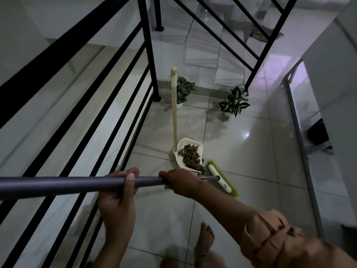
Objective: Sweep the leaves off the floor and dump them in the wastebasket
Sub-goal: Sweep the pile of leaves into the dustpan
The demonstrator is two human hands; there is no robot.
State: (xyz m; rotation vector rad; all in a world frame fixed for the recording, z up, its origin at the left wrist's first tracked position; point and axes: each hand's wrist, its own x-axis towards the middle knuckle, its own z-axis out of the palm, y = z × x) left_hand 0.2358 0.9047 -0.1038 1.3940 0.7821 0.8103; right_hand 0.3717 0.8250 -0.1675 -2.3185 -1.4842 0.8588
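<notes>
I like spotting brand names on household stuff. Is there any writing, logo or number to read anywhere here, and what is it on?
No text can be read.
The broom head bears a small dark mark near its near end, too small and blurred to read.
The dustpan, its pole, the broom handle and the plant pots show no lettering.

We grip the broom (222,177) with both hands; its head apparently touches the dustpan (188,151) holding leaves (191,156).
</notes>
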